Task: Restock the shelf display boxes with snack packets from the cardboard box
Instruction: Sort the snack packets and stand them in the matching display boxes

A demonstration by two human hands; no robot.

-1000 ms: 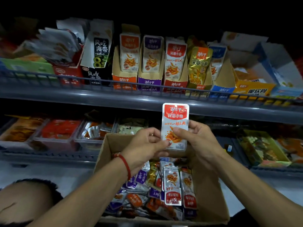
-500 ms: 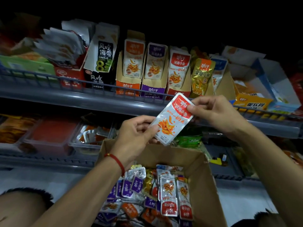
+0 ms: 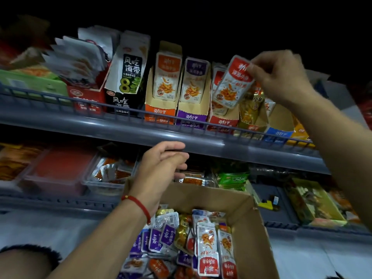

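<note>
The right hand [image 3: 281, 77] pinches a red packet [image 3: 231, 83] by its top corner, tilted over the red display box [image 3: 223, 121] at the shelf's front rail. The left hand [image 3: 163, 168], loosely open and holding nothing, hovers above the cardboard box [image 3: 251, 228]. With so thin a pinch, the packet could catch the packets already there and slip.

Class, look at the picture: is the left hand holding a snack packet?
No, the left hand is empty, fingers relaxed near the shelf edge; only the right hand pinches the red packet.

The rail [image 3: 124, 109] fences the upper shelf's front, so entry is from above. Display boxes [image 3: 161, 109] stand packed side by side. The cardboard box [image 3: 253, 222] gapes open on top.
</note>
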